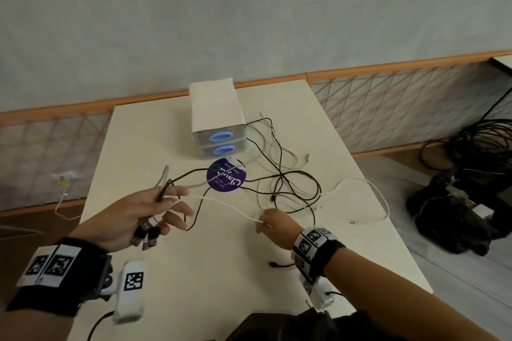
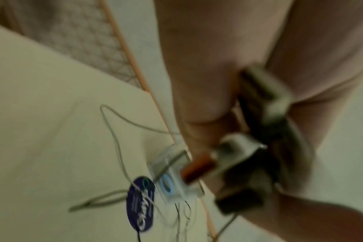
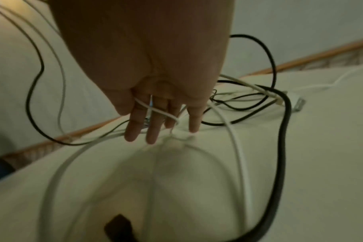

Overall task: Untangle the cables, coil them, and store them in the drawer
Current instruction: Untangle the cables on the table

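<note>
- Desk (image 1: 221, 271): one, cream top, carrying every item listed here.
- Drawer unit (image 1: 217, 119): one, white case, standing at the far middle of the desk; two translucent drawers stacked, each with a blue oval handle, upper drawer (image 1: 220, 136) and lower drawer (image 1: 221, 150), both closed.
- Cables (image 1: 288, 183): a loose tangle of black, grey and white leads spread on the desk, just right of and in front of the drawer unit; the exact count cannot be told.
- White cable (image 1: 221, 203): one strand, stretched in the air between the two hands; beyond the right hand a white lead loops away to a plug near the desk's right edge, though whether it is the same cable cannot be told.
- Purple round sticker (image 1: 226, 178): one, lying flat in front of the lower drawer, with cables crossing it.
- Left hand (image 1: 133, 216): raised above the desk, grip closed on a bunch of cable ends; several USB plugs (image 1: 145, 235) hang below the palm.
- Right hand (image 1: 274, 223): low over the desk, grip pinching the white cable.
- Left wrist view only: blurred; an orange-tipped plug (image 2: 197, 170) and grey plug shells lie against the palm.
- Right wrist view only: the white cable crosses the fingers (image 3: 153, 121), whose tips point down toward the desk; one thick black cable (image 3: 284, 131) curves past on the right.
- Head view only: both wrists wear black bands with printed square markers.
</note>
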The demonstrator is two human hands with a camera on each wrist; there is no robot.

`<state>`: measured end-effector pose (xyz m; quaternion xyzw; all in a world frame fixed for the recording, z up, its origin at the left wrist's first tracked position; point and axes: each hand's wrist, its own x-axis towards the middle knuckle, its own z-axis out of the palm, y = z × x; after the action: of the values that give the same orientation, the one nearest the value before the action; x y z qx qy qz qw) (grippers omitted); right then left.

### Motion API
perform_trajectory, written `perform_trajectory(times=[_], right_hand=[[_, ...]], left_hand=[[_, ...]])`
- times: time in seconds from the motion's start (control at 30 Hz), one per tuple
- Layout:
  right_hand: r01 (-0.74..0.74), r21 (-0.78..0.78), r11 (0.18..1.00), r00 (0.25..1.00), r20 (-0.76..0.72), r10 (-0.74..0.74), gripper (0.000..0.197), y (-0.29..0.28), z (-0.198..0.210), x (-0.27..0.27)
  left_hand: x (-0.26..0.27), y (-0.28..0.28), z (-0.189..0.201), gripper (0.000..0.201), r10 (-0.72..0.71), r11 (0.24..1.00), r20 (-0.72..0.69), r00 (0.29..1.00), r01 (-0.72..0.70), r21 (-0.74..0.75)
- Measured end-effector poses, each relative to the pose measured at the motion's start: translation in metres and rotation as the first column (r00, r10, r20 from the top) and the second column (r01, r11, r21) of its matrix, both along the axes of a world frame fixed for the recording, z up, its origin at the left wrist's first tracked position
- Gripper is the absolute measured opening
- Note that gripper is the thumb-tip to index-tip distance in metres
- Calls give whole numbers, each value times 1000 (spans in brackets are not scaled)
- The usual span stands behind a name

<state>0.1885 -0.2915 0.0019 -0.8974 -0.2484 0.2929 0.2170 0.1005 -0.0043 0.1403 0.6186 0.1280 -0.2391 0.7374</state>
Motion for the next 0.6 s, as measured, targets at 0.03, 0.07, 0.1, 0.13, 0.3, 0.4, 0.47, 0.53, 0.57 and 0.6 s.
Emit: perform_trajectory(times=[0.03,0.07,0.1,0.13,0.3,0.4,0.47,0.53,0.57,0.6], right_hand=[[54,67,996,995,-87,-48,35,5,4,-3],[103,130,986,987,-132,-86,36,11,9,-7],[136,196,971,986,-120,-113,37,15,16,-10],[156,263,952,988,-63,-144,37,19,24,-13],[236,482,844,957,35,-288,32,36,51,-5],[135,261,956,991,-58,-124,34,35,38,-4],[45,143,989,989,-148,-24,26,31,16,-13],[9,67,998,981,-195,4,25,28,-2,-22],[32,47,998,973,-230,-20,29,27,-7,-25],[63,48,997,963,-264,-48,34,26,-8,-26]], left_hand=[[2,-4,-1,79,3,999,23,1000,-2,-43],[4,-9,-2,71,18,997,32,999,-16,-76],[7,-15,-4,64,37,995,17,999,-35,-94],[10,-21,-6,61,46,995,-7,999,-46,-91],[14,-47,-12,13,33,983,-76,997,-46,-179],[28,-29,1,24,138,805,12,990,-105,-584],[36,-14,19,49,172,671,96,980,-45,-740],[42,5,35,54,335,699,137,932,-149,-699],[45,12,40,49,332,664,189,924,-87,-743],[44,17,46,42,388,660,189,902,-129,-740]])
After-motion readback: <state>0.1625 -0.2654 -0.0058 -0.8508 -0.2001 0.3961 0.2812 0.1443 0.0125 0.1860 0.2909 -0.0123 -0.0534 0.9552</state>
